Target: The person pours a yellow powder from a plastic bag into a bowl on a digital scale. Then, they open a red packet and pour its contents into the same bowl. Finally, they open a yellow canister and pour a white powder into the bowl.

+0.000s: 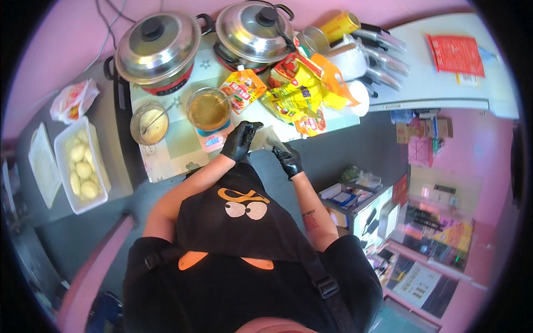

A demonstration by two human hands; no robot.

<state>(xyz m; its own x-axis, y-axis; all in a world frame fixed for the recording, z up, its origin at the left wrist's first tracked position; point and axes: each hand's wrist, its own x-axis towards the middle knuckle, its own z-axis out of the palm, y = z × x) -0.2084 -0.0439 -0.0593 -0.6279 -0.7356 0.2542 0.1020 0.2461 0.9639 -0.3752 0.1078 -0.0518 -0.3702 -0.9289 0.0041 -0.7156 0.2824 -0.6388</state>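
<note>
Black gloves cover both hands. Between my left hand (238, 140) and my right hand (288, 159) is a clear plastic bag (265, 139), pinched by the fingers of each at the table's near edge. Just beyond my left hand, a clear bowl of brown sauce (209, 109) with a spoon in it stands on a kitchen scale (213, 143). To its left is a glass bowl of pale yellow liquid (154, 123), also with a spoon. An orange spouted pouch (243, 89) lies beside the brown sauce, and a crumpled yellow packet (293, 100) is farther right.
Two lidded electric pots (160, 50) (254, 35) stand at the back. On the left, a white tub (104, 179) holds peeled potatoes beside a white cutting board (43, 166). Black-handled utensils in clear sleeves (385, 62) and a red packet (458, 56) lie at the right.
</note>
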